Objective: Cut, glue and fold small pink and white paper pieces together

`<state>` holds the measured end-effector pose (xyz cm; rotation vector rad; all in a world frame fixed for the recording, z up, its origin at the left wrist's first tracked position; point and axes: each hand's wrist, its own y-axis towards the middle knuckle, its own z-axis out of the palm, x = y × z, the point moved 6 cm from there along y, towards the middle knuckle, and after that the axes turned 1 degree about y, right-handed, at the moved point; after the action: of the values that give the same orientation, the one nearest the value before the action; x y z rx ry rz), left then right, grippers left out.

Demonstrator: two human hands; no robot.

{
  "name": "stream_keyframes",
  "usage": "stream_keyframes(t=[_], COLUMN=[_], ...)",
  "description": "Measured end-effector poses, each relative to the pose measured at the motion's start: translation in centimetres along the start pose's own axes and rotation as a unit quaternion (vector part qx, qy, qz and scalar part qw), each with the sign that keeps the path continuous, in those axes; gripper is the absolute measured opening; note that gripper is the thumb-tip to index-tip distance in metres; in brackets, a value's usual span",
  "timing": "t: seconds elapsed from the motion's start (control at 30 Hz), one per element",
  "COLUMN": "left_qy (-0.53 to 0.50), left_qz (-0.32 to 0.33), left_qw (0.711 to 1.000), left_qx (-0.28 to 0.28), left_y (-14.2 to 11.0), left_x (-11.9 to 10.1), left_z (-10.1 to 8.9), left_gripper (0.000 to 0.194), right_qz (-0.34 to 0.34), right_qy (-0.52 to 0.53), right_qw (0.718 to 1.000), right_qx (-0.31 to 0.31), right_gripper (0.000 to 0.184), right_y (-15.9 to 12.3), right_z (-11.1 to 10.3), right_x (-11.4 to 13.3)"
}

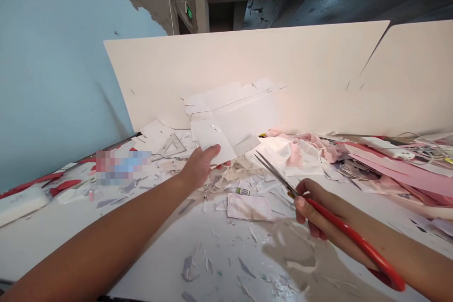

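My left hand (203, 163) pinches the lower corner of a large white cardboard piece (244, 115), thumb on top and fingers underneath. The cardboard has crease lines and cut, uneven edges, and is tilted up in front of the white panel. My right hand (313, 207) is closed around red-handled scissors (357, 236) near their pivot. The scissor blades (274, 170) point up and to the left, nearly together, apart from the cardboard. Below the cardboard, a pale pink rectangular piece of paper (247, 206) lies on the table between my hands.
Paper scraps litter the white table (148, 264). A clear set square (173, 145) lies at the back left. Pink and red sheets (399, 170) and a white power strip (385, 147) with a cable are at right. A white panel (318, 66) stands along the back, a blue wall (60, 66) at left.
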<state>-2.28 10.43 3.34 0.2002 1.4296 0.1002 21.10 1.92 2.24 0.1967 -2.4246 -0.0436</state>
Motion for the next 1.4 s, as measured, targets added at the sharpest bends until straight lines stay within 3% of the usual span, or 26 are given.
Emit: stream_keyframes(t=[0.1, 0.4, 0.93, 1.4], left_qy=[-0.011, -0.037, -0.007, 0.011], left_qz=[0.012, -0.026, 0.022, -0.011], left_qw=[1.0, 0.997, 0.999, 0.998], left_qx=[-0.018, -0.064, -0.032, -0.057], left_y=[-0.5, -2.2, -2.6, -3.3], left_x=[0.5, 1.6, 1.7, 2.0], left_z=[0.8, 2.1, 2.4, 2.3], left_gripper=[0.022, 0.022, 0.019, 0.021], right_qz=[0.018, -0.044, -0.055, -0.054], right_qy=[-0.026, -0.051, -0.063, -0.03], right_qw=[0.999, 0.993, 0.993, 0.995], right_qx=[0.033, 0.1, 0.088, 0.073], right_gripper=[0.048, 0.043, 0.035, 0.036], right_y=[0.8, 2.3, 2.8, 3.4], right_z=[1.1, 1.9, 2.4, 3.3], right_x=[-0.2, 2.5, 2.7, 1.4])
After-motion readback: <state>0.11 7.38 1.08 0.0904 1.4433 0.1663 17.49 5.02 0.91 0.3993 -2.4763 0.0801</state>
